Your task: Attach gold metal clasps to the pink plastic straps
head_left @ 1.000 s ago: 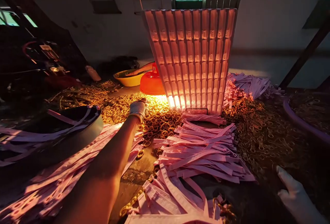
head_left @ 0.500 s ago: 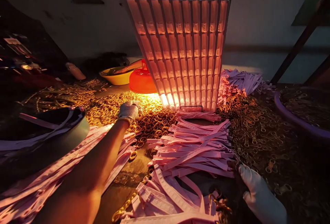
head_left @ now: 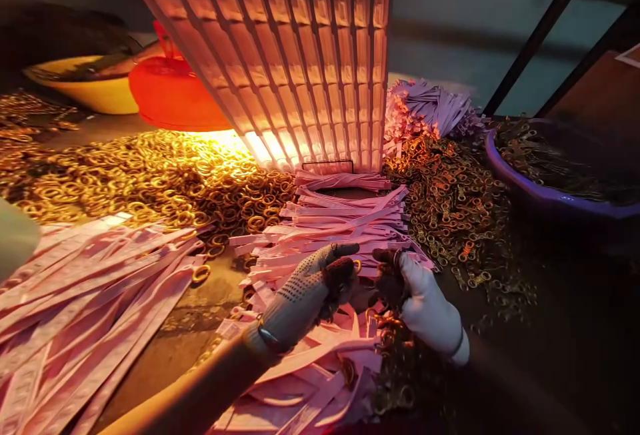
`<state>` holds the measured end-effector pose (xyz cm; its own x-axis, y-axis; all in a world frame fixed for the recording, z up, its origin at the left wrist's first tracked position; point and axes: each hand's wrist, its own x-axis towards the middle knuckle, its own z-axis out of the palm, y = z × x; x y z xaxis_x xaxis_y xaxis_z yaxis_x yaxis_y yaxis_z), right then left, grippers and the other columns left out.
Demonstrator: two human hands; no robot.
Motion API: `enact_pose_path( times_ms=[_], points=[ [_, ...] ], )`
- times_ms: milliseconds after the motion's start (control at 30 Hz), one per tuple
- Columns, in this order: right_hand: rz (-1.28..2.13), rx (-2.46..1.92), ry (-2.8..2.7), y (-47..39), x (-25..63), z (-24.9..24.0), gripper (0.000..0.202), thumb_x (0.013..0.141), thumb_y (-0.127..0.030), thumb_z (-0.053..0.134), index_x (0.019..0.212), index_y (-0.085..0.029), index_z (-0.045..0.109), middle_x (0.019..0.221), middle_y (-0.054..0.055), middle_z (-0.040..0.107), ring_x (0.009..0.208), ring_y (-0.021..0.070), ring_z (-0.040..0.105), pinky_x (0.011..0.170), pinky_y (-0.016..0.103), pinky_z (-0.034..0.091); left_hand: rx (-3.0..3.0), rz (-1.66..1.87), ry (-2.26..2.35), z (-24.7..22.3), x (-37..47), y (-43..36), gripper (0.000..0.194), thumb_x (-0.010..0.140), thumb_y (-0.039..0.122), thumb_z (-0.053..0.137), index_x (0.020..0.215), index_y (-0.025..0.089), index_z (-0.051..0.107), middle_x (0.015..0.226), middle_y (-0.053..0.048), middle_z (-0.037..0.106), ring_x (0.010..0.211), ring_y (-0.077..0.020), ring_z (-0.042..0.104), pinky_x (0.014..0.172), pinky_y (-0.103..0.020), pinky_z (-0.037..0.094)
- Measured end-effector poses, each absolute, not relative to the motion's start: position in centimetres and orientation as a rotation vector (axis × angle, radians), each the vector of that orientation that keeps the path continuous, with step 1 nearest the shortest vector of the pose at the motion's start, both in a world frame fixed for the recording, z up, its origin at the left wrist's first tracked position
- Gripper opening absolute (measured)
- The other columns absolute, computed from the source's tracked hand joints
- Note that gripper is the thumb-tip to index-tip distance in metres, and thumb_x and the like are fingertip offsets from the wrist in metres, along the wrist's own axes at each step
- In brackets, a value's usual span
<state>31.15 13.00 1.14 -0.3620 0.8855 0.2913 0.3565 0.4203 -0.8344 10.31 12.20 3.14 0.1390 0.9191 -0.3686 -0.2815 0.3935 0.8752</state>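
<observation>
My left hand, in a dotted work glove with dark fingertips, is pinched on a small gold ring above the pink straps. Facing it, close by but apart, my right hand wears a white glove with dark fingers. Its fingers are curled together, and what they hold, if anything, is too dark to make out. More pink straps and some metal clasps lie below the hands.
Gold rings are heaped at left, beside a red lamp and a yellow basin. A ribbed panel stands behind the straps. Clasps and a purple basin are at right.
My left hand has moved from the ring heap to the right, near my right hand, and now holds a ring. My right hand has come up and inward. The view has shifted right and down.
</observation>
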Motion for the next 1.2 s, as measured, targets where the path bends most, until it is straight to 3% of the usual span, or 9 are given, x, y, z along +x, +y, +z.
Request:
enact_pose_path(
  times_ms=[233, 367, 467, 533, 633, 733, 900, 1100, 1200],
  points=[
    [0.377, -1.024, -2.193, 12.1, 32.2, -0.3, 0.065, 0.081, -0.008, 0.056, 0.145, -0.02, 0.055, 0.129, 0.016, 0.068, 0.12, 0.0311, 0.065, 0.103, 0.048, 0.058, 0.797, 0.868, 1.114, 3.9, 12.1, 12.5, 0.059, 0.084, 0.054, 0.076, 0.125, 0.015, 0.062, 0.055, 0.004, 0.056, 0.039, -0.0081, 0.038, 0.034, -0.017, 0.025],
    [0.213, -1.025, -2.421, 12.3, 31.9, -0.1, 0.044, 0.089, -0.01, 0.051, 0.131, -0.019, 0.059, 0.117, 0.014, 0.068, 0.105, 0.026, 0.065, 0.09, 0.039, 0.058, 0.805, 0.785, 1.044, 3.8, 12.4, 12.8, 0.041, 0.081, 0.052, 0.08, 0.097, 0.015, 0.07, 0.057, 0.002, 0.057, 0.039, -0.0063, 0.037, 0.034, -0.018, 0.022],
    [0.089, -1.05, -2.489, 12.7, 31.5, 0.5, 0.028, 0.092, -0.006, 0.048, 0.111, -0.019, 0.064, 0.104, 0.012, 0.067, 0.09, 0.0233, 0.063, 0.078, 0.035, 0.054, 0.756, 0.697, 0.975, 3.2, 12.6, 12.6, 0.042, 0.08, 0.055, 0.081, 0.083, 0.015, 0.069, 0.056, 0.003, 0.052, 0.039, -0.0051, 0.034, 0.035, -0.018, 0.023],
    [0.105, -1.098, -2.509, 12.9, 31.2, 1.0, 0.023, 0.09, -0.005, 0.049, 0.101, -0.018, 0.063, 0.096, 0.01, 0.066, 0.085, 0.0226, 0.061, 0.074, 0.034, 0.051, 0.642, 0.7, 0.976, 2.5, 12.6, 12.5, 0.04, 0.076, 0.051, 0.085, 0.084, 0.016, 0.068, 0.06, 0.003, 0.054, 0.044, -0.0054, 0.04, 0.039, -0.017, 0.03],
    [0.309, -1.252, -2.518, 13.0, 30.8, 1.6, 0.027, 0.087, -0.006, 0.051, 0.108, -0.017, 0.063, 0.101, 0.01, 0.068, 0.093, 0.0222, 0.063, 0.083, 0.033, 0.052, 0.506, 0.681, 0.993, 1.3, 12.5, 12.3, 0.037, 0.071, 0.041, 0.089, 0.089, 0.017, 0.069, 0.065, 0.002, 0.057, 0.05, -0.006, 0.047, 0.044, -0.015, 0.037],
    [0.419, -1.344, -2.561, 12.7, 30.8, 1.8, 0.033, 0.08, -0.005, 0.054, 0.11, -0.018, 0.062, 0.101, 0.008, 0.068, 0.095, 0.0212, 0.063, 0.087, 0.031, 0.051, 0.453, 0.617, 0.925, 0.1, 12.1, 12.4, 0.033, 0.074, 0.038, 0.088, 0.093, 0.016, 0.07, 0.065, 0.003, 0.058, 0.049, -0.0053, 0.048, 0.044, -0.014, 0.037],
    [0.262, -1.213, -2.633, 12.7, 31.8, 1.2, 0.04, 0.062, -0.007, 0.057, 0.1, -0.016, 0.062, 0.102, 0.013, 0.064, 0.088, 0.0258, 0.059, 0.077, 0.037, 0.05, 0.464, 0.609, 0.92, -1.2, 11.3, 12.2, 0.034, 0.078, 0.039, 0.085, 0.101, 0.018, 0.071, 0.072, 0.0, 0.065, 0.048, -0.0061, 0.051, 0.04, -0.013, 0.034],
    [0.487, -1.08, -2.567, 12.5, 32.0, 1.6, 0.045, 0.061, -0.004, 0.053, 0.103, -0.02, 0.059, 0.11, 0.009, 0.063, 0.095, 0.0229, 0.059, 0.08, 0.033, 0.05, 0.409, 0.545, 0.862, -0.7, 11.6, 12.3, 0.039, 0.067, 0.037, 0.092, 0.092, 0.017, 0.069, 0.068, 0.0, 0.064, 0.05, -0.0069, 0.055, 0.042, -0.013, 0.037],
    [0.467, -1.229, -2.575, 11.2, 31.5, 2.5, 0.042, 0.06, -0.003, 0.051, 0.097, -0.021, 0.059, 0.103, 0.008, 0.063, 0.09, 0.0227, 0.059, 0.077, 0.032, 0.049, 0.477, 0.473, 0.779, -0.5, 11.6, 12.2, 0.042, 0.065, 0.043, 0.091, 0.087, 0.016, 0.067, 0.06, 0.002, 0.057, 0.044, -0.0055, 0.047, 0.039, -0.013, 0.033]
  ],
)
